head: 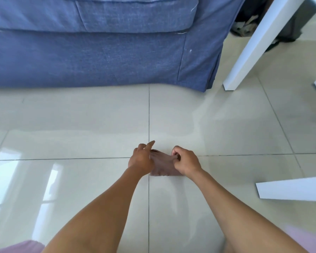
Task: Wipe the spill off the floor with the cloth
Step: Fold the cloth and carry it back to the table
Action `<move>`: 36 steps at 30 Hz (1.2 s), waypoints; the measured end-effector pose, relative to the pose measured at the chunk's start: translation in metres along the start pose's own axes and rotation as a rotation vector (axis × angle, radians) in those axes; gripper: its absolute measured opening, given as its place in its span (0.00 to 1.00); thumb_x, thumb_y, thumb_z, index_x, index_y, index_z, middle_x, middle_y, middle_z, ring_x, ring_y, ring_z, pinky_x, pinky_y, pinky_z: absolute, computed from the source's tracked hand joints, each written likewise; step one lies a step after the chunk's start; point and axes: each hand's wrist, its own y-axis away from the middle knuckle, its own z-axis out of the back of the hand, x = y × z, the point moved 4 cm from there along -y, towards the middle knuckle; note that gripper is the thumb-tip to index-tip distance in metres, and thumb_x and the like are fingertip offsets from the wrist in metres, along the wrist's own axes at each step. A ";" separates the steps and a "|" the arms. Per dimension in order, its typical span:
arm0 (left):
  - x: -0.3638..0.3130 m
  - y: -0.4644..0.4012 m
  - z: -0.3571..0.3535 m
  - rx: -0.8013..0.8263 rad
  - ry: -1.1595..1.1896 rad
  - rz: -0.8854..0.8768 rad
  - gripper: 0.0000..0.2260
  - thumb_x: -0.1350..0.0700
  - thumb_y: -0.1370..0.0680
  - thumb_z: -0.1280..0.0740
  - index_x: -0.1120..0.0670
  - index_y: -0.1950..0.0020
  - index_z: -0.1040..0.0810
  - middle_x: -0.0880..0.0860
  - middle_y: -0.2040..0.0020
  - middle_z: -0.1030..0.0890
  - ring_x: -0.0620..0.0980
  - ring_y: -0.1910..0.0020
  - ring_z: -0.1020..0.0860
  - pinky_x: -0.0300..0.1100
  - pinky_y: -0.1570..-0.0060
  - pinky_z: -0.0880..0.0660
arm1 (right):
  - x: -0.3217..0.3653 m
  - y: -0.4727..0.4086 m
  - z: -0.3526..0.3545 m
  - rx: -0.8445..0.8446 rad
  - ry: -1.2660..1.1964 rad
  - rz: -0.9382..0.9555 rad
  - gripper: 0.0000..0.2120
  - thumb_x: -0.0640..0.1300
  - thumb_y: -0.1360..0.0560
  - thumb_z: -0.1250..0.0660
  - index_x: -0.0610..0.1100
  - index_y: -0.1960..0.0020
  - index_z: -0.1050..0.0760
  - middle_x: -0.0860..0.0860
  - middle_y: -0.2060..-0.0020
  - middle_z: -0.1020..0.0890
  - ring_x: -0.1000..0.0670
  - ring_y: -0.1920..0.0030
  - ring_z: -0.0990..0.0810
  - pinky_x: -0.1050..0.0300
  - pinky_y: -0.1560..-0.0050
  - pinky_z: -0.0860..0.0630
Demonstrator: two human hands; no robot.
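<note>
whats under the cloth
The cloth lies on the pale floor where the tile joints cross, with the left hand and right hand on it. Any spill beneath it is covered.

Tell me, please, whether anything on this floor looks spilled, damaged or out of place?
A faint wet sheen spreads over the glossy beige floor tiles beyond the small brown cloth, which both hands, left hand and right hand, hold. Nothing looks damaged.
</note>
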 end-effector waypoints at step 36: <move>-0.273 0.165 0.245 -0.216 0.738 -0.408 0.08 0.65 0.24 0.35 0.56 0.61 0.23 0.57 0.52 0.21 0.52 0.51 0.22 0.44 0.50 0.20 | 0.088 0.154 0.341 -0.730 -0.740 0.208 0.15 0.34 0.30 0.38 0.52 0.66 0.23 0.53 0.62 0.20 0.51 0.59 0.25 0.60 0.62 0.29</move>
